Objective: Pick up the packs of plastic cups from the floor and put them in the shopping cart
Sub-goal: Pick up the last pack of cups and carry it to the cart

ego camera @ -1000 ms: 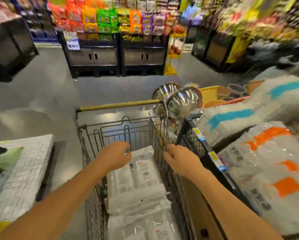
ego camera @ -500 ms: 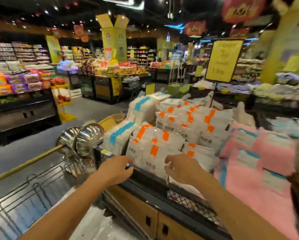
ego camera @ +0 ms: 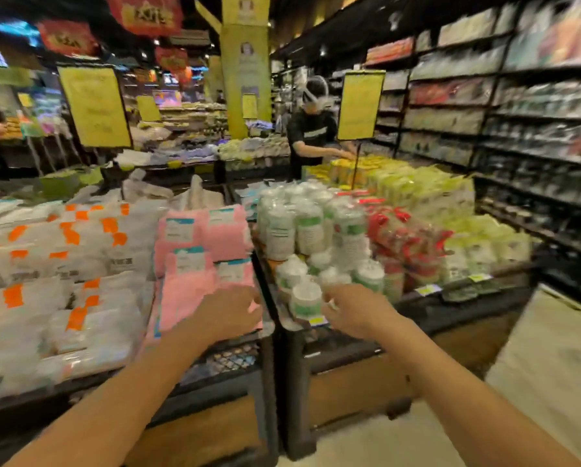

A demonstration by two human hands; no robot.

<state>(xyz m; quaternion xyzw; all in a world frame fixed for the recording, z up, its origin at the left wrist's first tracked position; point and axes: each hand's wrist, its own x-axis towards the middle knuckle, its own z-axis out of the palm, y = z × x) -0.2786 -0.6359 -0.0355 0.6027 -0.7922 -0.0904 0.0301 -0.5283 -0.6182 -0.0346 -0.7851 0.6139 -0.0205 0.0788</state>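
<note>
Both hands reach forward, loosely curled, holding nothing: left hand (ego camera: 228,311) over pink packs (ego camera: 201,251), right hand (ego camera: 356,313) just short of cup packs (ego camera: 302,230) stacked on the black surface (ego camera: 427,308) beside red packs (ego camera: 406,237) — a person (ego camera: 312,129) stands beyond.

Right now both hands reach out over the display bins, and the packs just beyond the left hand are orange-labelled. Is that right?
Not quite. The head view shows the left hand and right hand reaching out over the display bins, but the packs just beyond the left hand are pink packs. The orange-labelled packs lie further left.
</note>
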